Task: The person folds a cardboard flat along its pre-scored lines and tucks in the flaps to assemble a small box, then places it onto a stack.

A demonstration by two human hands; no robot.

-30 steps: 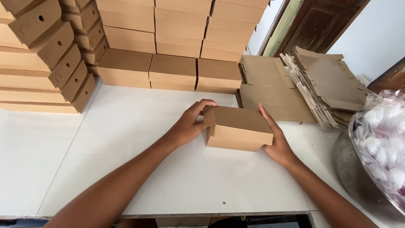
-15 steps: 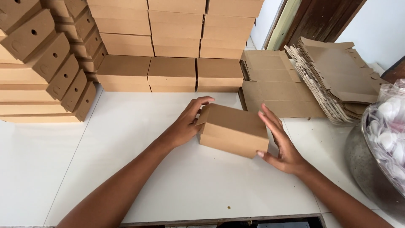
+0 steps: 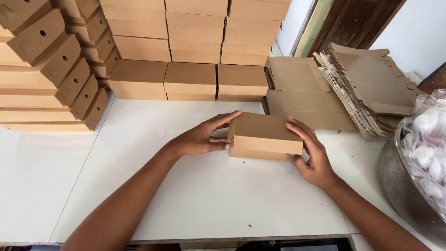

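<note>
A closed brown cardboard box lies on the white table, a little right of centre. My left hand grips the box's left end, fingers spread along its side. My right hand cups the right end, with the thumb under the front corner. The lid looks folded down flat.
Finished brown boxes are stacked along the back and in a leaning pile at the left. Flat unfolded cardboard blanks are heaped at the right behind flat sheets. A clear bag of white round items sits in a metal bowl at the far right.
The box was lifted and tilted between my hands half a second ago; now it sits level again, and my right hand has closed in against its right end.
</note>
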